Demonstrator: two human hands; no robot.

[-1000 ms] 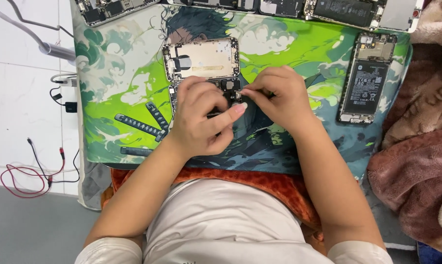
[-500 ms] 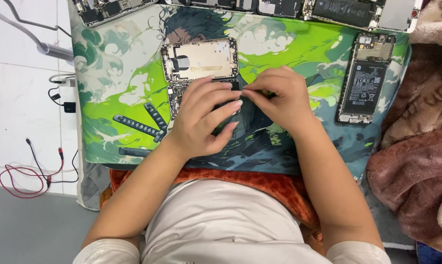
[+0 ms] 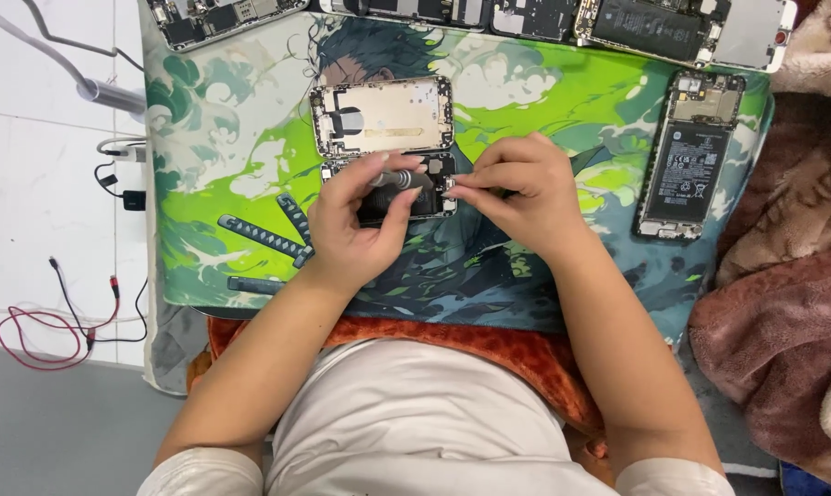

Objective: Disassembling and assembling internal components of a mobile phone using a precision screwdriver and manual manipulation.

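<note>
Two hands are crowded over one opened phone lying in the middle of the green printed mat. The left hand has its fingers curled round the phone's lower end, holding it steady, while the right hand pinches something thin right at that same edge; can't tell what, it's too small. My guess at the risk: the innards are exposed, so a slip of that pinch could tear a flex cable or flick a tiny part off the mat. No trays or boxes anywhere, so loose bits have nowhere to sit. Right of the phone lies another open phone showing its battery, and more stripped boards line the mat's far edge.
</note>
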